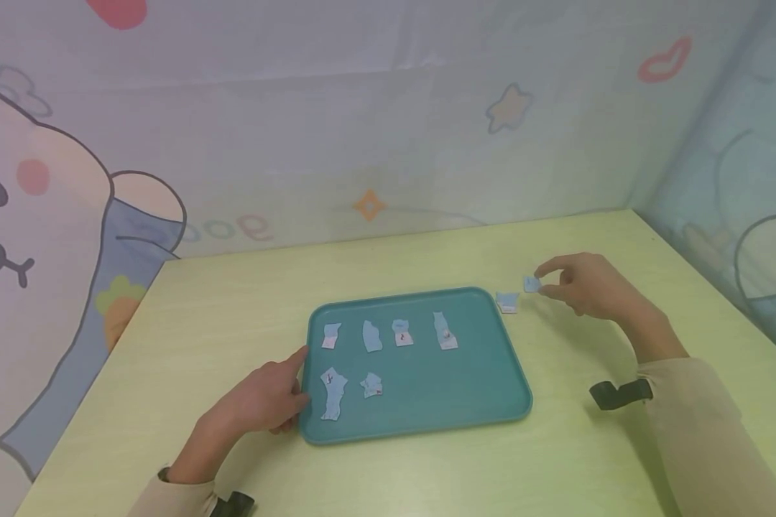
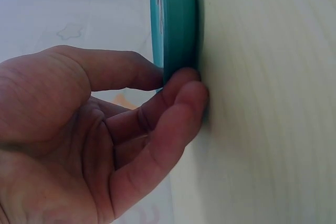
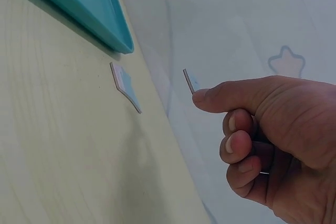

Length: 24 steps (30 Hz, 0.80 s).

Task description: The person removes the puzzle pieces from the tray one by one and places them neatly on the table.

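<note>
On the left side of the green tray (image 1: 420,424), my left hand (image 1: 268,395) holds the rim. In the left wrist view the thumb of the left hand (image 2: 115,114) is at the tray's inner side and the fingers curl against its outer side. Between thumb and index finger, my right hand (image 1: 588,285) pinches a small light-blue piece of card (image 1: 531,284), raised above the table beyond the tray's right end. Below it on the table lies another irregular blue-and-white card piece (image 1: 507,302), close to the tray's corner.
Several torn-looking card pieces lie in the tray, including a tall one (image 1: 444,332) at the upper right and a long one (image 1: 333,395) at the lower left. The pale yellow table (image 1: 246,309) meets a printed cloth backdrop (image 1: 336,143) behind.
</note>
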Each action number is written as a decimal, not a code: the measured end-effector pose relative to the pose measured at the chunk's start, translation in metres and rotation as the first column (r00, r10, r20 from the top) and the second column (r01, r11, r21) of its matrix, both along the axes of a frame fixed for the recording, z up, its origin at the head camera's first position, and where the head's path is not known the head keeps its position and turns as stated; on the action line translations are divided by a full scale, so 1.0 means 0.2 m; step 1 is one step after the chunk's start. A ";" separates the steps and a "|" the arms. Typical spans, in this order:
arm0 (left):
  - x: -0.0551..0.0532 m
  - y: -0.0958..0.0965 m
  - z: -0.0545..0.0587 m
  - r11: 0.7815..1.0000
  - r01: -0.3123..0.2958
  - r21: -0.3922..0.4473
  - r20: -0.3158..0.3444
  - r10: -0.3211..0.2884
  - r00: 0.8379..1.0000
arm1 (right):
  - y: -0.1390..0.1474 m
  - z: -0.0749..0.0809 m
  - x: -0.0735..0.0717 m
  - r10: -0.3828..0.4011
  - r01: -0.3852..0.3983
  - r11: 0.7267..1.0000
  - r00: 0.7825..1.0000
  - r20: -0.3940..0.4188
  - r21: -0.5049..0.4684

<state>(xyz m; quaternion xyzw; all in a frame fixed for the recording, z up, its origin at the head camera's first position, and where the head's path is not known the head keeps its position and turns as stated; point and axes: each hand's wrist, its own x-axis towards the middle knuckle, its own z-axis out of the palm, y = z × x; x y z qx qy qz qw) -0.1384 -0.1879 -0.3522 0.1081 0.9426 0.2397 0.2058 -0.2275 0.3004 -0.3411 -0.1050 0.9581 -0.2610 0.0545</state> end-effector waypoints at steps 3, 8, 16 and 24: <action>0.00 0.00 0.00 1.000 -0.002 -0.003 0.000 0.002 1.000 | 0.01 -0.01 -0.01 -0.004 0.004 1.000 1.000 0.003 0.003; 0.00 0.00 0.00 1.000 0.002 -0.001 -0.004 -0.002 1.000 | 0.02 -0.04 -0.02 0.001 -0.001 1.000 1.000 0.009 -0.001; 0.00 0.00 0.00 1.000 0.006 0.003 -0.004 -0.006 1.000 | 0.03 -0.10 -0.04 0.008 -0.007 1.000 1.000 0.022 -0.008; 0.00 0.00 0.00 1.000 0.001 -0.003 -0.002 -0.001 1.000 | 0.04 -0.14 -0.06 0.012 -0.012 1.000 1.000 -0.006 0.022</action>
